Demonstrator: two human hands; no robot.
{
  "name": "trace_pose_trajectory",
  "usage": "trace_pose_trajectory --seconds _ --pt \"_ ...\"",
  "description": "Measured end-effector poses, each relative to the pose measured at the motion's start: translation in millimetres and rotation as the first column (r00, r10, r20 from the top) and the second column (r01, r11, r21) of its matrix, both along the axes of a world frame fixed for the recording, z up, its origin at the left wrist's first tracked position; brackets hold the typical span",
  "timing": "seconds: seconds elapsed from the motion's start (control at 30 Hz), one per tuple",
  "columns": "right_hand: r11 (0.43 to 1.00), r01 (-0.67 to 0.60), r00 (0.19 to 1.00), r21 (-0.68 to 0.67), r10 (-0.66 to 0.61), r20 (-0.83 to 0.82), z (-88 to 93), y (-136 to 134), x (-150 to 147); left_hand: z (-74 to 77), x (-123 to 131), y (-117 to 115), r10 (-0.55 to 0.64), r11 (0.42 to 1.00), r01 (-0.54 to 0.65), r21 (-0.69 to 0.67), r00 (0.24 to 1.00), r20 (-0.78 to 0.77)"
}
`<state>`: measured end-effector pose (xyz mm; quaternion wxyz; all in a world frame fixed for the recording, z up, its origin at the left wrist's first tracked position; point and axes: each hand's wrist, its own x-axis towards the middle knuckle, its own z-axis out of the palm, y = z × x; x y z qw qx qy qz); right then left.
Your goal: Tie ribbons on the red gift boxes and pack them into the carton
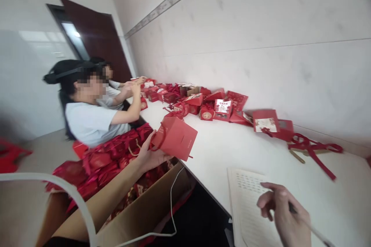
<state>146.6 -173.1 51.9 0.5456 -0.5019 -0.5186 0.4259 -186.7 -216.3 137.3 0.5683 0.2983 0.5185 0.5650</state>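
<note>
My left hand [147, 155] grips a small red gift box [181, 137] with a twisted red cord handle, raised over the near edge of the white table. The box is tilted, and small pale print shows on its side. At the lower right my right hand [285, 210] holds a pen [314, 232], whose back end points toward the lower right corner. Its index finger reaches out above a notebook [249, 197] with rows of handwriting on its upper part. The pen's tip is hidden by the hand.
Several red gift boxes [207, 112] and a dark red ribbon [314, 150] lie along the wall on the white table [214, 150]. Below left, a cardboard carton [145, 212] holds more red packages. A white cable [171, 208] hangs before it. Two people [92, 119] sit farther left.
</note>
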Motion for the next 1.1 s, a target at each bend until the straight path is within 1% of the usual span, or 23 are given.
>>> trace_pose_trajectory --seconds 0.07,0.1,0.17,0.23,0.33,0.4,0.47,0.5,0.53,0.57,0.63,0.67,0.7,0.77,0.8,0.83,0.87,0.9,0.93,0.97,1.0,1.03,1.1 --pt "0.977 -0.213 0.976 0.006 0.213 -0.041 -1.9 -15 -37 -8.6 -6 -23 0.076 0.997 -0.078 0.009 0.986 0.147" --pt "0.945 -0.326 0.945 -0.022 0.326 -0.026 -6.2 -21 -57 -14.0 -9 -34 0.095 0.994 -0.103 0.026 0.969 0.226" --pt "0.834 -0.552 0.833 -0.018 0.552 0.038 -20.3 -28 -98 -25.6 -17 -53 0.092 0.988 -0.133 0.08 0.918 0.387" --pt "0.693 -0.718 0.693 0.071 0.7 0.172 -39.5 -31 -137 -36.5 -27 -71 0.077 0.981 -0.156 0.119 0.862 0.501" --pt "0.527 -0.797 0.604 0.294 0.705 0.371 -71.3 -31 -187 -49.7 -45 -98 0.13 0.968 -0.231 0.102 0.802 0.583" --pt "0.424 -0.838 0.545 0.343 0.67 0.505 -88.9 -31 -213 -57.0 -60 -115 0.184 0.958 -0.281 0.065 0.769 0.612" --pt "0.361 -0.862 0.507 0.355 0.613 0.606 -97.2 -32 -234 -64.4 -77 -127 0.219 0.948 -0.314 0.042 0.746 0.629" --pt "0.356 -0.852 0.524 0.385 0.586 0.618 -95.9 -34 -242 -68.4 -84 -131 0.229 0.944 -0.326 0.038 0.738 0.635" --pt "0.373 -0.82 0.573 0.435 0.564 0.595 -90.4 -36 -248 -72.6 -92 -133 0.236 0.94 -0.339 0.039 0.729 0.642" --pt "0.406 -0.764 0.642 0.501 0.546 0.538 -80.7 -38 -254 -77.1 -98 -134 0.243 0.934 -0.355 0.045 0.721 0.649" --pt "0.489 -0.601 0.787 0.633 0.5 0.361 -51.1 -45 -263 -86.4 -106 -132 0.248 0.918 -0.389 0.072 0.709 0.66" --pt "0.481 -0.53 0.826 0.699 0.481 0.295 -33.9 -49 -267 -91.0 -108 -130 0.243 0.913 -0.397 0.089 0.707 0.665" --pt "0.416 -0.497 0.83 0.761 0.485 0.276 -17.2 -54 -271 -95.3 -109 -127 0.232 0.911 -0.4 0.106 0.707 0.668" --pt "0.205 -0.616 0.737 0.761 0.492 0.464 8.3 -61 -278 -102.7 -109 -122 0.206 0.914 -0.386 0.127 0.709 0.674" --pt "0.185 -0.66 0.715 0.728 0.449 0.535 15.2 -63 -281 -105.4 -110 -120 0.193 0.918 -0.374 0.13 0.708 0.679" --pt "0.232 -0.689 0.712 0.687 0.398 0.579 18.1 -65 -282 -107.5 -110 -118 0.185 0.921 -0.367 0.13 0.706 0.684" --pt "0.335 -0.675 0.737 0.657 0.34 0.584 17.1 -64 -282 -108.9 -112 -116 0.183 0.922 -0.366 0.128 0.702 0.689" --pt "0.453 -0.624 0.778 0.637 0.279 0.563 13.1 -63 -280 -109.4 -114 -114 0.186 0.922 -0.368 0.122 0.695 0.694" --pt "0.544 -0.563 0.813 0.622 0.231 0.534 6.7 -61 -277 -109.4 -116 -113 0.191 0.921 -0.373 0.114 0.687 0.701" --pt "0.582 -0.532 0.83 0.615 0.216 0.515 -1.8 -58 -273 -108.8 -118 -112 0.198 0.92 -0.378 0.105 0.678 0.708" --pt "0.569 -0.551 0.821 0.611 0.238 0.519 -11.9 -55 -269 -107.9 -121 -112 0.203 0.919 -0.382 0.096 0.669 0.715" --pt "0.523 -0.609 0.784 0.596 0.284 0.552 -23.5 -52 -265 -106.8 -123 -111 0.206 0.921 -0.381 0.087 0.662 0.721" --pt "0.397 -0.769 0.634 0.5 0.385 0.671 -50.6 -48 -258 -105.4 -128 -112 0.206 0.922 -0.379 0.078 0.651 0.731"
